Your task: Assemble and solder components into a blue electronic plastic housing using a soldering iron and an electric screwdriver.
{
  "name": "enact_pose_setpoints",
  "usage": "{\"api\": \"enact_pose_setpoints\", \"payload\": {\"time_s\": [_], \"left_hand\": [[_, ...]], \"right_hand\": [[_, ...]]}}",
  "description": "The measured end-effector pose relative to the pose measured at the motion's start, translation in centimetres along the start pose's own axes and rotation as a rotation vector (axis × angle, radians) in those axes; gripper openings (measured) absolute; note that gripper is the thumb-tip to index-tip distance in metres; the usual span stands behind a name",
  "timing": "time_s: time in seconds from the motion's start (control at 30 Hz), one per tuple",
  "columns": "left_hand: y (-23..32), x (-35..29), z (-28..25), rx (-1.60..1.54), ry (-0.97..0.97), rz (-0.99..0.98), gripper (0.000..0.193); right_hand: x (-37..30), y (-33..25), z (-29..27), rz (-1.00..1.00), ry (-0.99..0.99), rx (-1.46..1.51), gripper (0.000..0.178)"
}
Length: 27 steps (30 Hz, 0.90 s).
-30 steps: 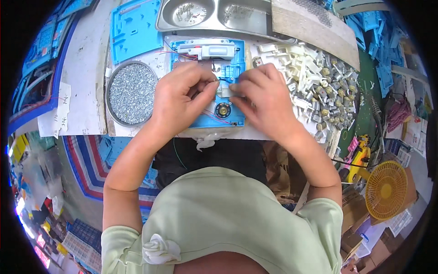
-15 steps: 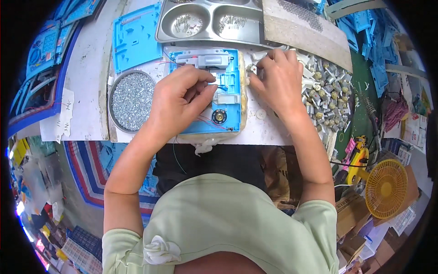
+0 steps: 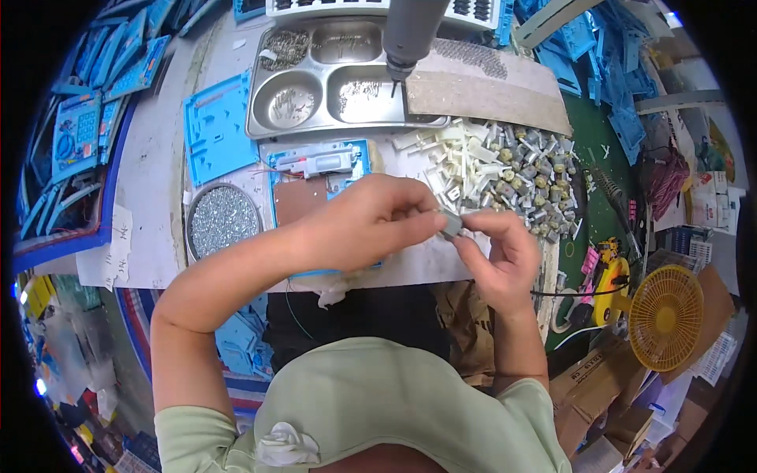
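Over the table's front part, my left hand (image 3: 384, 222) and my right hand (image 3: 505, 256) meet and pinch a small grey block (image 3: 451, 224) between their fingertips. Its finer details are hidden by the fingers. Partly beneath my left hand and forearm lies an open blue plastic casing (image 3: 362, 162), with a grey-white module (image 3: 322, 163) along its far side and a brown flat piece (image 3: 298, 200) inside. Beyond my hands, white plastic parts (image 3: 461, 162) are heaped beside a pile of small grey metal parts with yellowish ends (image 3: 530, 185).
A round tin of small silver screws (image 3: 224, 221) stands left of the casing, near a loose blue panel (image 3: 217, 126). A steel compartment tray (image 3: 322, 106) sits behind. A powered screwdriver (image 3: 412, 39) hangs over it. A board (image 3: 489, 98) borders the piles.
My left hand has left the casing's interior and moved right; my right hand has come nearer from the white parts. Both now hold the grey block. The view has shifted, bringing the screwdriver into sight.
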<state>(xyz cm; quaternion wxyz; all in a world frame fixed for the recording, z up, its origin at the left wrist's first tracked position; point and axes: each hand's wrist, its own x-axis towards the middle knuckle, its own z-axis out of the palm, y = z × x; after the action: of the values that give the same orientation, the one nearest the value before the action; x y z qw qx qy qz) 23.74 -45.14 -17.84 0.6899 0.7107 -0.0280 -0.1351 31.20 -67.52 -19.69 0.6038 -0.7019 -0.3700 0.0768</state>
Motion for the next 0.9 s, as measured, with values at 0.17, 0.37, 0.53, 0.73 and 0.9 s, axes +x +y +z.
{"api": "enact_pose_setpoints", "payload": {"time_s": [0.17,0.37,0.53,0.73,0.9], "left_hand": [[0.1,9.7,-2.1,0.401,-0.038,-0.014,0.046],[-4.9,21.3,-8.2,1.043,0.674,0.212,0.032],[-2.7,23.7,-6.8,1.110,0.653,0.070,0.027],[-3.3,24.6,-6.8,1.095,0.712,0.148,0.021],[-3.4,24.8,-6.7,1.106,0.752,0.292,0.018]], "right_hand": [[-1.7,2.0,-4.4,0.306,0.160,0.732,0.017],[-0.8,3.8,-3.2,0.440,0.111,1.117,0.012],[-3.1,3.9,-5.5,0.450,0.143,1.046,0.013],[-3.9,3.7,-6.2,0.421,0.150,0.878,0.031],[-3.5,1.3,-5.8,0.431,0.096,0.395,0.041]]}}
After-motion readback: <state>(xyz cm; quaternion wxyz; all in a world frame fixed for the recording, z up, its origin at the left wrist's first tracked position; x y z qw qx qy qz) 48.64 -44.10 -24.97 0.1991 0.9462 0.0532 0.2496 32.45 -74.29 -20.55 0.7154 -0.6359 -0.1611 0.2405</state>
